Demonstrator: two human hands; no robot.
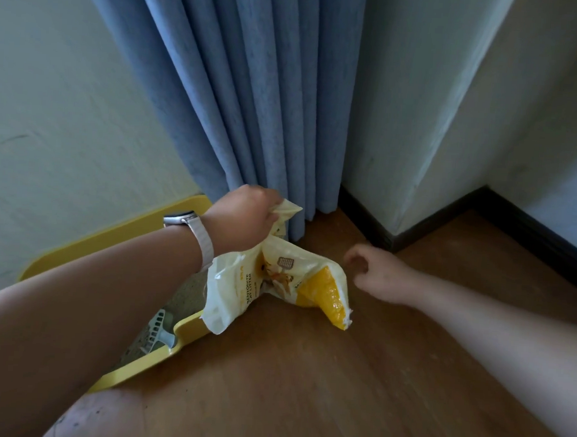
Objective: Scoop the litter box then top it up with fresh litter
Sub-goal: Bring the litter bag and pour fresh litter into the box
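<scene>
Two hands flank the litter bag (323,287), slumped just beside the litter box (189,330). The left hand (244,216) clutches its crumpled top; the right hand (374,273), farther from the box, hangs loosely curled and empty.

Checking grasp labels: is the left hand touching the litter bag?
Touching. Head view shows the left hand gripping the crumpled top of the litter bag.
</scene>
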